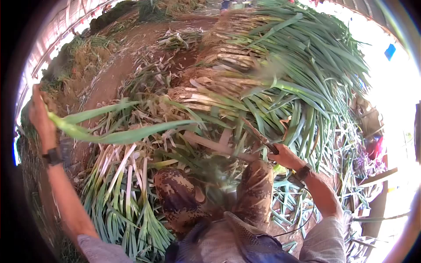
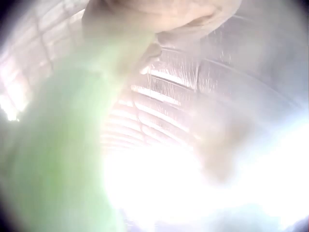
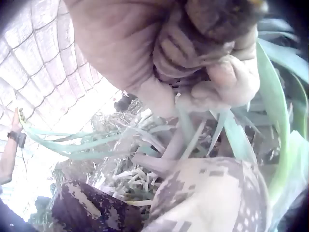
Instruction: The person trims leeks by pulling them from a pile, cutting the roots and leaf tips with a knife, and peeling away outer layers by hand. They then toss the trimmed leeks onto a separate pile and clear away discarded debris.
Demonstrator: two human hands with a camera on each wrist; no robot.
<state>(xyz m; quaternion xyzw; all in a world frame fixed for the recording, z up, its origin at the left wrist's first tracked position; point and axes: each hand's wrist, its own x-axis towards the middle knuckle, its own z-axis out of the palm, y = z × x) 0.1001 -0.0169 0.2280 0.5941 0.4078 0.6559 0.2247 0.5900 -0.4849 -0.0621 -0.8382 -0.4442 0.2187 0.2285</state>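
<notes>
Far out at the left, my left hand (image 1: 41, 116) grips a leek (image 1: 75, 130) by its pale end. Its long green leaves trail right, over the ground. The left wrist view shows that hand (image 2: 164, 14) with the stalk (image 2: 58, 154) blurred close to the lens. My right hand (image 1: 286, 156) is curled round the dark handle of a narrow, brown knife-like tool (image 1: 256, 130), which points up and left beside the large leek pile (image 1: 307, 57). In the right wrist view, the handle's butt (image 3: 224, 19) sticks out of that fist (image 3: 193, 63).
Trimmed leeks (image 1: 129, 188) lie fanned out left of my knees. A wooden piece (image 1: 215, 147) stands in front of my knees (image 1: 256, 188). Peeled scraps (image 1: 144, 83) litter the brown ground, and cut leaves (image 1: 287, 210) lie to my right.
</notes>
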